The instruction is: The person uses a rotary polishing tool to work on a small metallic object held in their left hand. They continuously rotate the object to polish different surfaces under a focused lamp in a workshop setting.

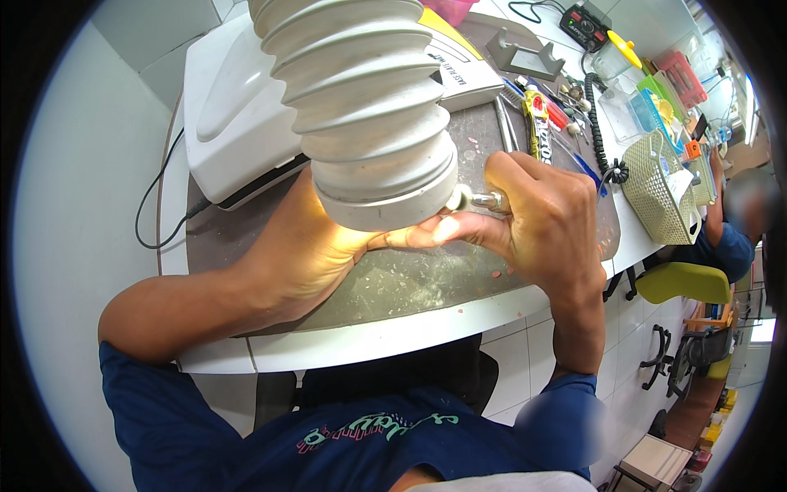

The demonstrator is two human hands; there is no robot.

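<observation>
A wide white corrugated hose [369, 107] hangs over the bench and hides much of what lies beneath its mouth. My right hand [548, 215] is closed round a slim metal rotary handpiece [492, 201]. A pale, rounded bit [461, 198] at its end points left, close to the hose rim. My left hand [299, 250] reaches under the hose from the left, thumb side toward my right thumb. Its fingers are mostly covered, and whatever they hold is out of sight. Both hands are lit yellowish, just above a dusty grey bench mat [402, 291].
A white rounded machine [238, 107] stands left, its black cable trailing. Behind the hose lies a white-and-yellow box [467, 78]. To the right are a yellow tube [537, 123], scattered tools, a coiled black cord [597, 123] and a woven basket [660, 189]. A person [730, 221] sits far right.
</observation>
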